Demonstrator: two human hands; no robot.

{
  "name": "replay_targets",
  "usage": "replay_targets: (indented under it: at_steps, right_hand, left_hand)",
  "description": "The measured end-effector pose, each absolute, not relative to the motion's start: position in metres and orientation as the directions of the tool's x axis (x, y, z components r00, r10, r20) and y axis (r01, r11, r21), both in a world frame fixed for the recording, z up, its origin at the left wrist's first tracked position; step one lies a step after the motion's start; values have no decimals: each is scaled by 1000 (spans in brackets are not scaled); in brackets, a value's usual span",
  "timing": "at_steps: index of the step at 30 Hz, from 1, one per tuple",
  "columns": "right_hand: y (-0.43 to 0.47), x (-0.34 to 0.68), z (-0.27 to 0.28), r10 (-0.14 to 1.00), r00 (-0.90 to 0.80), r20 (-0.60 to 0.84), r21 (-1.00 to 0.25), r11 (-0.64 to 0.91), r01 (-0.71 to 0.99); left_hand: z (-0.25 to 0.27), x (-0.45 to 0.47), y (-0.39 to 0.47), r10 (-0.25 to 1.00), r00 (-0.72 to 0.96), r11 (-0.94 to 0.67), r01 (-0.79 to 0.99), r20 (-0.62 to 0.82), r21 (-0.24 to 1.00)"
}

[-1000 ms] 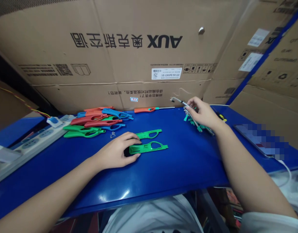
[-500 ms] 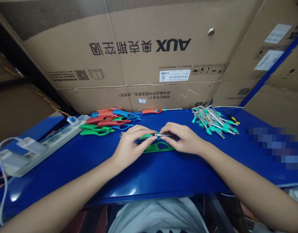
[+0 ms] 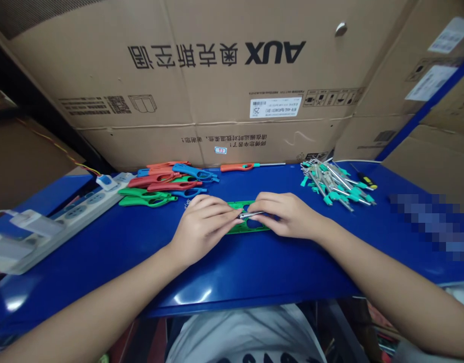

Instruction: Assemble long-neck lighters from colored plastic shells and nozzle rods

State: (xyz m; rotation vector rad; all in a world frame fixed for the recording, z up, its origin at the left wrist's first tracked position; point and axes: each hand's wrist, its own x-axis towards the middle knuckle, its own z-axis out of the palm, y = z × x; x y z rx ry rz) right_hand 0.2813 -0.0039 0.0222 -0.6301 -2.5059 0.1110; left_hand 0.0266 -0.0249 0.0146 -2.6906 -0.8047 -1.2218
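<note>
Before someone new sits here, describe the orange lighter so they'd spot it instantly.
Find the big cardboard panel behind the blue table. Near its foot, between the coloured handle pile and the metal rod pile, lies the orange lighter. Unlike pieces in either pile, it joins handle and rod.

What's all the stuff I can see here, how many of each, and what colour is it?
Thin rod: one, silvery, middle
Shell piece: at least one, green, under the thin rod, partly hidden
Handle pile: several, red, orange, blue and green, back left
Long lighter: one, orange with silvery tip, back middle
Rod pile: many, silvery and teal, back right
Screwdriver: one, black and yellow, beside the rod pile
Power strip: one, white, left
Plugs: at least three, mostly white, on the power strip
Cardboard: brown, behind and right
Table: one, blue, below everything
Shirt: one, pale, bottom
Left fingers: bare, on the thin rod's left part
Right fingers: bare, at its right end
</note>
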Motion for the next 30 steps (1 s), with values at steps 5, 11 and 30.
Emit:
replay_targets:
  at_steps: [5,11,30]
  right_hand:
    - [-3,281,20,428,-767,478,-141,899,414]
    - [-4,280,17,378,-797,471,-38,911,410]
    - [7,293,25,564,-712,418,-370,821,434]
  left_hand:
    - [14,26,-25,408,572,-859,505,711,86]
    - [9,30,-23,539,514,-831,456,667,319]
    - [-5,36,-17,824,405,-555,435,396,709]
